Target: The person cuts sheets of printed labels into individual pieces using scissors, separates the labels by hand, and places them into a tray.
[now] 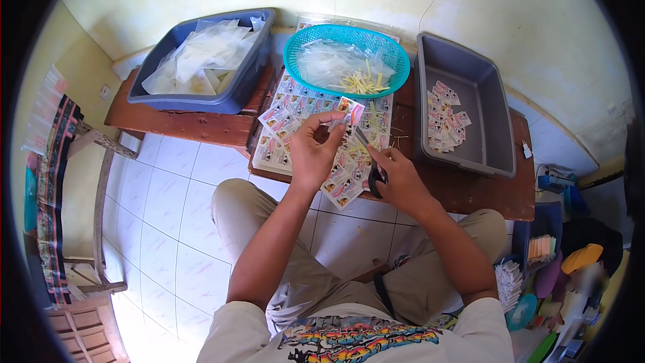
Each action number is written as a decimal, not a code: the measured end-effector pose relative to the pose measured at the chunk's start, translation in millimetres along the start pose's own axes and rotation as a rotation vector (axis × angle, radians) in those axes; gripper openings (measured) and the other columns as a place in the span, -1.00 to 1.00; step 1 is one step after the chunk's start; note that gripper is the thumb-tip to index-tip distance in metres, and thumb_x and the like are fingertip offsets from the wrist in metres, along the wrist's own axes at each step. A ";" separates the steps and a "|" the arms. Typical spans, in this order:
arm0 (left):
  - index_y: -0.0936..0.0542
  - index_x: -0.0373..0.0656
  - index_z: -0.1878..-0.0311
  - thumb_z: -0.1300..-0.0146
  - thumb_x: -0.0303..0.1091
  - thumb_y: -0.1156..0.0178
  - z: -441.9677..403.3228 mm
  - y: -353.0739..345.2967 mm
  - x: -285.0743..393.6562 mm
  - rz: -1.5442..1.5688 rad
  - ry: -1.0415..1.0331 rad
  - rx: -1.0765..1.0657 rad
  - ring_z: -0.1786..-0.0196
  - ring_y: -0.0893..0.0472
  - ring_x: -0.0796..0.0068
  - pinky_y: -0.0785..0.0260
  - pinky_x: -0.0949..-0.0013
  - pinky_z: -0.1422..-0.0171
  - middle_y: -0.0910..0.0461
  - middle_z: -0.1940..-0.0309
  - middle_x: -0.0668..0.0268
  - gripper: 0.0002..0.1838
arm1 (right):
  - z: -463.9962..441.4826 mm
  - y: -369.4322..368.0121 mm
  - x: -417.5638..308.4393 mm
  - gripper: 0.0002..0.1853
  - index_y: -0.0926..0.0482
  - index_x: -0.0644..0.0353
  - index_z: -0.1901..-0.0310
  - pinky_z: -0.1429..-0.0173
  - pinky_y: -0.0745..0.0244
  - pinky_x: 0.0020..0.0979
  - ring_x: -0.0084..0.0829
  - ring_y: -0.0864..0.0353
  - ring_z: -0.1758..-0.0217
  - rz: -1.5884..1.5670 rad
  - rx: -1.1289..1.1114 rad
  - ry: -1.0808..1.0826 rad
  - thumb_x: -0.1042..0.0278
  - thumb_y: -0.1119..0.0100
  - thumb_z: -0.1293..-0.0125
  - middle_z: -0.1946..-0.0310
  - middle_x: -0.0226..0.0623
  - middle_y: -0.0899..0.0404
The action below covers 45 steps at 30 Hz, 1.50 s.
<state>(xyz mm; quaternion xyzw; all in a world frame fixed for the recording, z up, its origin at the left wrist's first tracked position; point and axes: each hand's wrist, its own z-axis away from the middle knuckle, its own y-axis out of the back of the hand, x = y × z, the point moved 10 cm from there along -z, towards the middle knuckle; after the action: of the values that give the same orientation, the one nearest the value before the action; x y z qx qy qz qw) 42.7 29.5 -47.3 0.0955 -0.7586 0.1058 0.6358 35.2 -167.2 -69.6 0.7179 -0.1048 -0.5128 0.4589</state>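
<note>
Between the thumb and forefinger of my left hand [314, 148] is a small printed label [351, 110], held up over the stack. My right hand [402, 181] is closed around scissors [377, 179] with black handles, their blades pointing up at the label's lower edge. Whether the blades touch the label I cannot tell. Below both hands lie printed label sheets [274, 154] in a stack, with loose cut labels [344, 187] and thin yellowish paper strips scattered on top.
A teal basket [290, 60] with clear plastic bags and yellow strips stands behind the sheets. On the left, a blue-grey tub [232, 101] holds plastic bags. To the right, a grey tub [480, 104] holds cut labels [445, 121]. All rest on a low wooden bench [463, 191].
</note>
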 end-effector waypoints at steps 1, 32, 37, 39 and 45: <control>-0.74 -0.29 -0.11 -0.45 -0.52 -0.38 0.8 3.6 1.9 0.038 -0.009 0.035 0.35 -0.57 0.77 -0.39 0.55 0.26 -0.73 0.39 0.38 -0.79 | -0.8 -4.1 4.3 -0.20 -0.49 0.15 -0.53 -0.20 -0.66 -0.04 0.02 -0.72 -0.11 0.050 -0.010 -0.012 0.52 -0.44 -0.18 -0.11 0.00 -0.55; -0.75 -0.31 -0.03 -0.53 -0.52 -0.26 2.5 -9.4 7.5 -0.114 0.027 -0.121 0.16 -0.66 0.71 -0.49 0.53 0.05 -0.79 0.13 0.32 -0.85 | -31.9 48.4 1.5 -0.70 -0.77 0.24 -0.14 0.03 -0.73 -0.24 -0.30 -0.85 0.16 -0.457 0.266 -0.077 0.33 -0.35 -0.45 0.19 -0.12 -0.82; -0.76 -0.27 -0.03 -0.48 -0.51 -0.29 5.5 -17.8 16.4 -0.341 0.079 -0.214 0.14 -0.71 0.66 -0.54 0.49 -0.02 -0.81 0.14 0.30 -0.84 | -37.2 46.7 2.7 -0.70 -0.76 0.32 -0.14 0.18 -0.72 -0.45 -0.56 -0.81 0.18 -0.641 0.239 -0.086 0.42 -0.39 -0.45 0.15 -0.22 -0.84; -0.76 -0.25 -0.04 -0.43 -0.50 -0.34 5.2 -18.9 15.4 -0.326 0.005 -0.198 0.11 -0.73 0.58 -0.56 0.43 -0.05 -0.81 0.10 0.26 -0.83 | -40.4 43.0 6.2 -0.69 -0.75 0.33 -0.15 0.18 -0.72 -0.46 -0.57 -0.81 0.19 -0.654 0.236 -0.093 0.44 -0.39 -0.44 0.17 -0.23 -0.84; -0.76 -0.19 -0.09 -0.15 -0.48 -0.58 20.1 -29.6 81.5 -0.581 -0.630 -0.104 -0.14 -0.74 0.14 -0.59 0.15 -0.25 -0.76 -0.13 0.16 -0.59 | -44.6 46.6 -3.6 -0.67 -0.70 0.37 -0.19 0.18 -0.71 -0.50 -0.59 -0.79 0.21 -0.755 0.248 -0.114 0.50 -0.38 -0.44 0.19 -0.22 -0.82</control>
<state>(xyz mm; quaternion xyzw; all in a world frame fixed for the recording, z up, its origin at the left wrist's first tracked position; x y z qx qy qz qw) 17.9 -5.5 30.7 0.3008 -0.8615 -0.1504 0.3805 85.6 -166.3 -29.1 0.7264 0.0803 -0.6678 0.1416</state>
